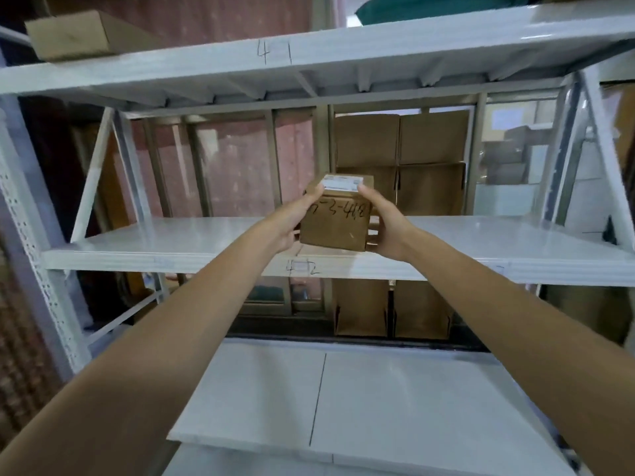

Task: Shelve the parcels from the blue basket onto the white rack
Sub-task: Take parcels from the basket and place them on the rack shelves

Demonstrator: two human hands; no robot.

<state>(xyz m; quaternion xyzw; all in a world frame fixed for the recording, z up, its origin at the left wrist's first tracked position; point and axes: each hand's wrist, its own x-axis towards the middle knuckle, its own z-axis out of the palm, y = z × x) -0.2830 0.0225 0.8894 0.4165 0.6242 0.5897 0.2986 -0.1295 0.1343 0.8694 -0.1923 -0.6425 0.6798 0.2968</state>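
Small brown cardboard parcel point(335, 218) pinched between left hand point(292, 223) and right hand point(386, 228) fingers, just over white metal rack shelf point(171, 238) front edge. Released short, it could tip off.

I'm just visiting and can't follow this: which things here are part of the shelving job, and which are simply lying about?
Part of the job:
small brown parcel, held by left hand and right hand
white rack

Lying about:
flat carton on top shelf
cardboard boxes behind rack

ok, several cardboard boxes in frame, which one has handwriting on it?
The small parcel held between the left hand and right hand over the middle shelf. Black marker on its front, white label on top; the others look unmarked.
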